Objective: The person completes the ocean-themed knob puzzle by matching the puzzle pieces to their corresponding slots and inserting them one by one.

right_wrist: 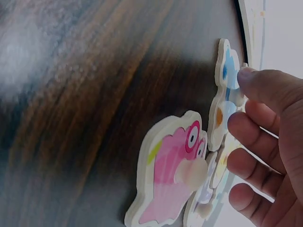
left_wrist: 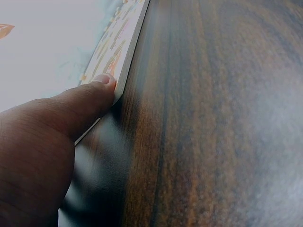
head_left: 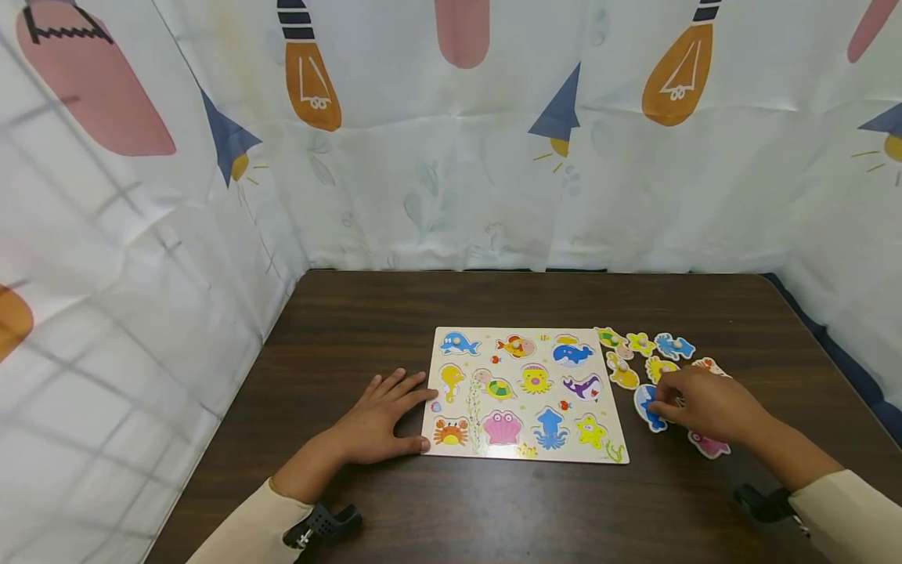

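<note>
Blue puzzle piece (head_left: 647,407) lies flat on the bench (head_left: 493,509), at about 3 o'clock from the puzzle board (head_left: 523,392), among loose pieces including a pink fish piece (right_wrist: 173,172). Right hand (head_left: 705,407) is over it, fingertips (right_wrist: 248,78) touching the piece; whether the grip has closed I cannot tell. Left hand (head_left: 377,419) is flat and relaxed, thumb (left_wrist: 94,94) against the board's 9 o'clock edge. Piece looks light, stiff and thin, probably wood; best pinched by its knob or edges.
</note>
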`<state>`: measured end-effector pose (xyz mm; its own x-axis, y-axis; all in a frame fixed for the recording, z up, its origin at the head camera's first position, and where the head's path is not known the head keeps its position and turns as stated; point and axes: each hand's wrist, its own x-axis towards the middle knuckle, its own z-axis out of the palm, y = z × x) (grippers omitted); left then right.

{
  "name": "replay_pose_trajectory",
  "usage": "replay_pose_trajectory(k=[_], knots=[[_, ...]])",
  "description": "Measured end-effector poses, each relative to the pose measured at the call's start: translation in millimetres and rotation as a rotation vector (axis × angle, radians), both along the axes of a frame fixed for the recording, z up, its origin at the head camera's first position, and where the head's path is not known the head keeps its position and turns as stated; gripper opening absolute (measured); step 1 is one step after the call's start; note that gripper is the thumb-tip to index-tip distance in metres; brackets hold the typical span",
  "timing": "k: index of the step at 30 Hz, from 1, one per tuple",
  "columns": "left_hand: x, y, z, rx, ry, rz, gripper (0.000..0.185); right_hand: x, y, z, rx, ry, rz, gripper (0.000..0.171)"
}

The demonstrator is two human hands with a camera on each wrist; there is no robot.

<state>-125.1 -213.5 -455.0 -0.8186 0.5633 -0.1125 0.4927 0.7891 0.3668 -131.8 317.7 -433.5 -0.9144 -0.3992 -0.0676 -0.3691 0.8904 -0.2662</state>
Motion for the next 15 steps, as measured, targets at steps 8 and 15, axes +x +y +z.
replay_pose_trajectory(k=[8,15], knots=[[0.1,-0.6,-0.6,-0.001,0.001,0.005,0.078,1.4,-3.3,-0.7,0.003,0.038,-0.005,0.02],[-0.5,-0.5,-0.1,-0.003,0.003,0.001,0.078,1.6,-1.2,-0.8,0.005,0.062,0.003,0.019]])
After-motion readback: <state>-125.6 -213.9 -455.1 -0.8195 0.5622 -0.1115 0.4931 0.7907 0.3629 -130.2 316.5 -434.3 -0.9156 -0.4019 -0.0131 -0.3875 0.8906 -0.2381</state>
